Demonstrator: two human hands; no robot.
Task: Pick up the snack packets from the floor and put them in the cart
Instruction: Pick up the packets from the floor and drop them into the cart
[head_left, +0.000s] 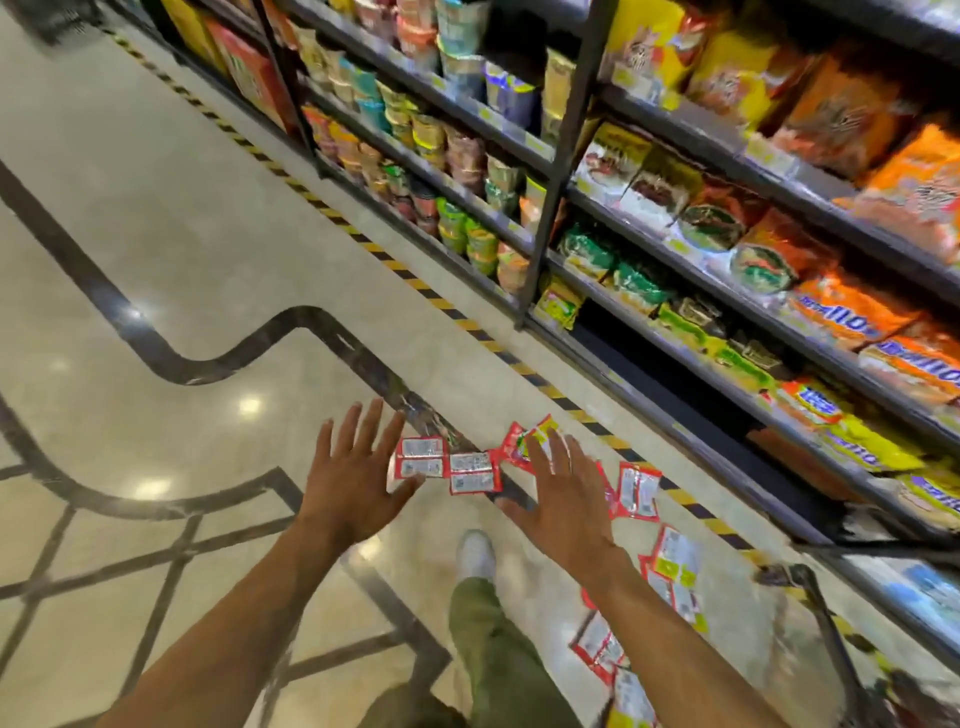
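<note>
Several red snack packets lie scattered on the shop floor in a loose line beside the shelving. One packet (422, 457) and its neighbour (474, 472) lie between my hands; another (638, 491) lies to the right, and more (672, 558) trail toward the bottom right. My left hand (353, 475) hovers above the floor with fingers spread, holding nothing. My right hand (563, 491) is also spread and empty, partly covering a tilted packet (535, 434). A dark cart handle (810, 582) shows at the lower right; the cart's basket is mostly out of frame.
Tall dark shelves (649, 322) full of noodle and snack packs run along the right side. A yellow-black striped line (452, 312) marks the floor at their base. My leg in green trousers and a white shoe (475, 553) stand below my hands. Glossy tiled floor (156, 234) stretches left.
</note>
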